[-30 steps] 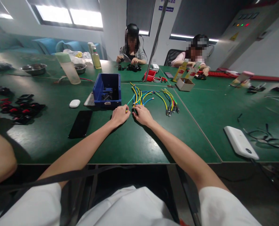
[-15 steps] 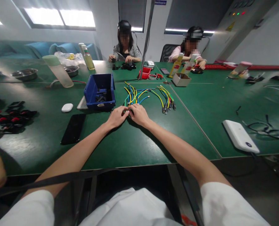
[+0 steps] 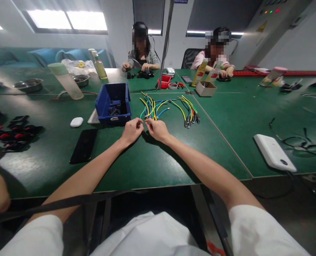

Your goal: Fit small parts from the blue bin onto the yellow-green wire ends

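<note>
Beyond the near edge of the green bench (image 3: 171, 167), left hand (image 3: 132, 131) and right hand (image 3: 158, 130) sit just apart, fingertips drawn narrow; whether either grips anything, I cannot tell. The step looks like fingertip work at a wire end, and would next call for a fine, steady pinch. Just past them, the loose wires (image 3: 152, 103) fan toward the far edge, slim, curved, yellow, blue and green; those lying rightward (image 3: 192, 109) have dark ends.

Bare bench (image 3: 224, 124) gave a way through right of the black-ended wires (image 3: 191, 112); on the left, the blue bin (image 3: 113, 115) and, nearer, the phone (image 3: 83, 146) blocked passage.
</note>
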Demonstrator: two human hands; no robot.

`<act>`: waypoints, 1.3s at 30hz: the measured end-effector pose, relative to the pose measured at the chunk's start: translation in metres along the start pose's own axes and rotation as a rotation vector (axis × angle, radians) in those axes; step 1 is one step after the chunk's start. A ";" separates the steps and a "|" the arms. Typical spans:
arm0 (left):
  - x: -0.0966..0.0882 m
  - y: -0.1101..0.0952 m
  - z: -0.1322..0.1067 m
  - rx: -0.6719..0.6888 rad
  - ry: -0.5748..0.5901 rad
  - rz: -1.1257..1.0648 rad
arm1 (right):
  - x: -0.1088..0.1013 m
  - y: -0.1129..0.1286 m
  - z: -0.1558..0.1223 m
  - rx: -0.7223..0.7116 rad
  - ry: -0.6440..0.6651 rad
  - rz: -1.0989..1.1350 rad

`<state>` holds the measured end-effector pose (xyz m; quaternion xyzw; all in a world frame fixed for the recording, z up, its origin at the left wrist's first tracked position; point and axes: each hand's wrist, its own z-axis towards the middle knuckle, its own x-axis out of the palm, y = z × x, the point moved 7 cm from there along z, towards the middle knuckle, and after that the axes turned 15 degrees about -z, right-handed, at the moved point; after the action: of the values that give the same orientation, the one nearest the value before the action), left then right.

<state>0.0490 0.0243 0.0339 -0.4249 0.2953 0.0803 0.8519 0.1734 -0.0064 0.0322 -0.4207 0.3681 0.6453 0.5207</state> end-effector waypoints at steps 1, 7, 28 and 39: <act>0.002 0.002 -0.001 -0.029 0.033 0.069 | 0.000 0.001 0.000 -0.009 0.012 -0.011; 0.008 0.004 -0.004 -0.129 0.209 0.375 | 0.001 0.004 -0.001 -0.033 0.061 -0.045; 0.014 -0.002 -0.006 -0.072 0.271 0.402 | 0.009 -0.007 0.003 0.058 0.048 0.114; -0.003 0.004 -0.001 -0.129 0.015 0.188 | 0.006 -0.001 0.001 0.035 0.120 0.032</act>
<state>0.0444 0.0266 0.0321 -0.4497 0.3344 0.1757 0.8094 0.1740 -0.0030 0.0273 -0.4434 0.4166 0.6207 0.4945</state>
